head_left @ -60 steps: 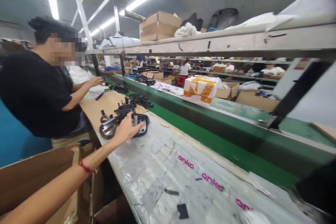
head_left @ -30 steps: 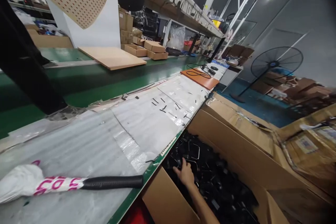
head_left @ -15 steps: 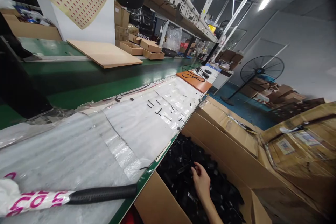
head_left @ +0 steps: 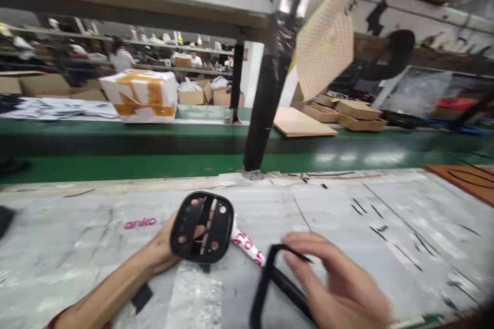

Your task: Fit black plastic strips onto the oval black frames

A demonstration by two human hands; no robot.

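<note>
1. Looking forward and down from the head camera, the left hand (head_left: 168, 249) holds a black oval plate (head_left: 201, 226) upright above the plastic-covered bench (head_left: 77, 247); the fingers wrap behind it and show through its slots, the thumb out of sight.
2. Slots and small round holes pierce the plate, and its lower edge hangs just over the bench surface, near the middle of the view.
3. At the lower right, the right hand (head_left: 339, 282) grips a bent black rod (head_left: 270, 277); the fingers are curled close together over its upper bar, though motion blur hides exactly how the tips pinch it.
4. From the hand the rod bends down to the left, and its lower end runs out of the bottom edge of the view.
5. Between the two hands lies a white wrapper with pink lettering (head_left: 247, 244), partly hidden behind the plate.
6. On the bench to the left of the plate, pink "anko" print (head_left: 140, 223) shows on the plastic sheet.
7. Short black strips (head_left: 376, 211) lie scattered over the bench to the right, well apart from both hands.
8. Behind the bench runs a green conveyor belt (head_left: 116, 164), and a black post (head_left: 264, 108) stands at its near edge.
9. Beyond the belt sit a white taped carton (head_left: 141, 95), a flat brown board (head_left: 304, 123) and shallow cardboard trays (head_left: 347, 113).
10. Hanging beside the post's top is a yellowish dotted sheet (head_left: 326, 43).
11. Other people work far back at the left, blurred.
</note>
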